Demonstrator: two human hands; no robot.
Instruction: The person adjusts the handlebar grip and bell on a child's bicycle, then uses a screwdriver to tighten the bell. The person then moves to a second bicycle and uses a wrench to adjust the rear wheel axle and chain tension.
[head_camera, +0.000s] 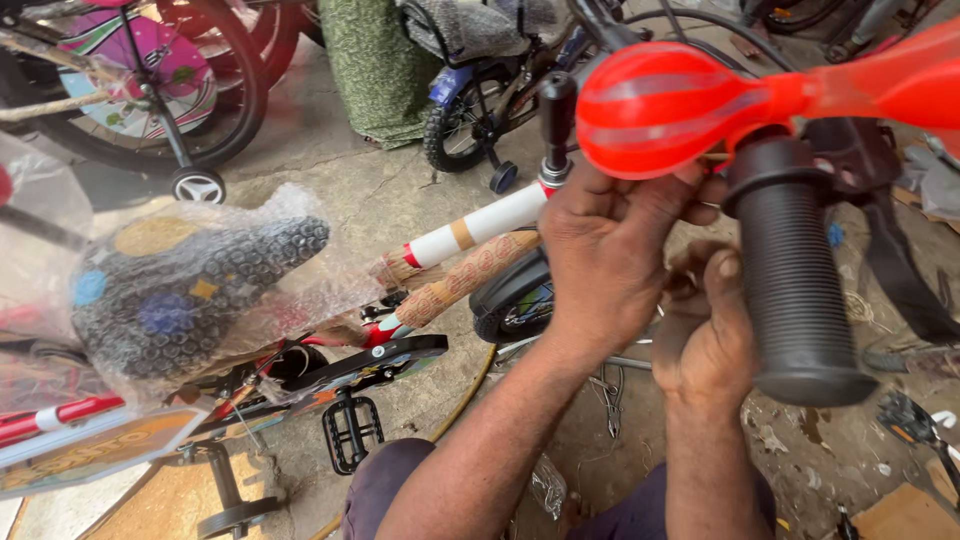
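Pressing up under the red horn bulb (655, 105), the left hand (605, 265) has its fingers bent against the bulb's underside and the handlebar behind it; they touch these parts, but whether they clamp anything cannot be told, since the fingertips are hidden. The right hand (705, 335) sits just below and to the right, curled loosely with its thumb raised beside the black grip (795, 280); what it holds, if anything, is hidden by the left hand. The grip is ribbed, hangs close to the camera and points down and slightly right, with the bulb touching its upper end. The bulb narrows to the right into a red trumpet (890, 80) that runs off the upper right edge. Left of the hands, the bicycle's frame tubes (470, 255) slope down to the left, one white with a tan band, one wrapped in brown paper. Further left, a saddle (180, 290) is covered in bubble wrap. Below it a black pedal (350, 430) hangs over the concrete floor (340, 200). A black mudguard (510, 290) curves just left of the left wrist. Small bicycles with training wheels (197, 185) stand at the top, well apart from the hands.
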